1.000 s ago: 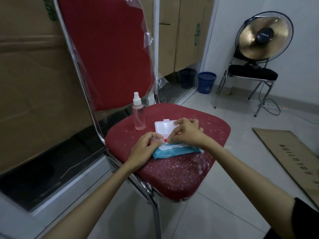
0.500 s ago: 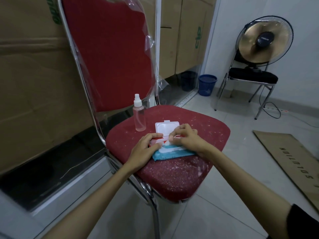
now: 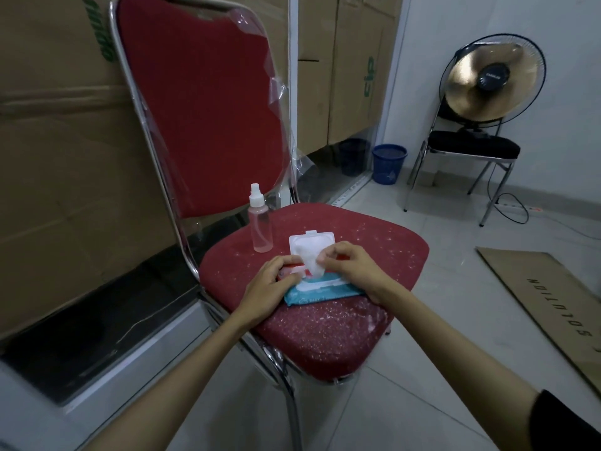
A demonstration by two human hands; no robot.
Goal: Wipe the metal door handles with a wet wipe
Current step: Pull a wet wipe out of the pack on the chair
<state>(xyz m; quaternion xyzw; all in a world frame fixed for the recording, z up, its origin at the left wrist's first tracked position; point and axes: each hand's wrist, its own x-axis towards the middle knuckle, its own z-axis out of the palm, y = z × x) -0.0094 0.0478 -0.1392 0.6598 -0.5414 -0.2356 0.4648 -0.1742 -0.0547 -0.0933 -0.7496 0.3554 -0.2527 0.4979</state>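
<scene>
Red padded chair seat (image 3: pixel 325 327) with a chrome frame fills the middle of the head view, speckled with white flecks. On it lies a teal wet wipe pack (image 3: pixel 320 295), its white flip lid (image 3: pixel 310 244) open and standing up at the far side. Left hand (image 3: pixel 270 286) presses down on the left end of the pack, fingers curled over its edge and holding it flat. Right hand (image 3: pixel 353 268) sits over the pack's right half, thumb and fingertips pinching a white wet wipe (image 3: pixel 311 263) that is partly drawn out of the opening, its lower part hanging crumpled. Clear spray bottle (image 3: pixel 260 222) with a white nozzle stands upright on the seat, just beside the lid on its left, not touching. Cardboard boxes (image 3: pixel 65 141) behind the chair back. Farther right, a blue bin (image 3: pixel 388 163) on the tiled floor, and a fan (image 3: pixel 492 78) on a black chair (image 3: pixel 474 148). Flat cardboard sheet (image 3: pixel 553 304) lies on the floor at right. No door handles in view.
</scene>
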